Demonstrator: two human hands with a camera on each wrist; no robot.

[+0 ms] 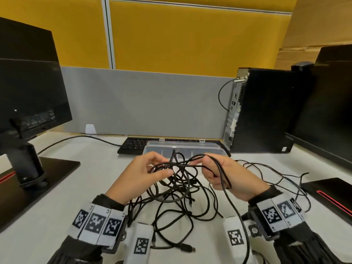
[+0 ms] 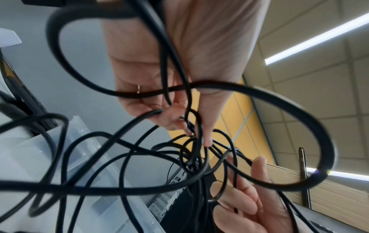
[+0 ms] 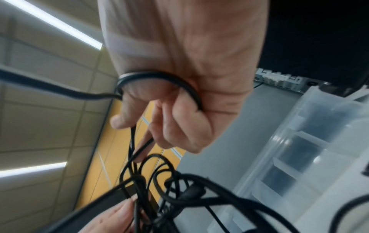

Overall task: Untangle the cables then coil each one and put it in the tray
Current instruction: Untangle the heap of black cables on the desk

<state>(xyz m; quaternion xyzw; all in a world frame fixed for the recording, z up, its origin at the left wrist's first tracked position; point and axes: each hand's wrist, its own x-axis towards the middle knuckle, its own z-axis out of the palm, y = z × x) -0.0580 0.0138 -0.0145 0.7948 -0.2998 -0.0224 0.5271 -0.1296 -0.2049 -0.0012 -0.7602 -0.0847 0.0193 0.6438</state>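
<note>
Both hands hold a knot of black cables [image 1: 177, 180] lifted just above the white desk [image 1: 76, 187], in front of the clear plastic compartment tray [image 1: 182, 147], which sits against a black keyboard [image 1: 133, 144]. The left hand [image 1: 141, 173] has its fingers [image 2: 207, 137] curled and pinching strands at the top of the tangle; the wrist view shows thumb and fingertips closed on thin loops. The right hand [image 1: 221, 174] is closed in a fist around one or more strands, with a cable looped round the base of the fingers [image 3: 179, 126] and trailing off to the right over the desk. Most of the cable mass hangs and sprawls on the desk below the hands, with a USB-type plug [image 1: 187, 249] lying loose near the front edge. The tray looks empty of cables, so the task is, by my reading, at the untangling stage. The risk from here is that pulling the hands apart would cinch the central knot tighter instead of freeing a strand, since many loops cross at one point between them. The strand wrapped round the right hand could bind there and drag the whole bundle. Loose runs reaching toward the desktop computer [image 1: 262, 109] and the monitor base [image 1: 331, 195] on the right might snag on them, and a plug could catch in a loop.
</note>
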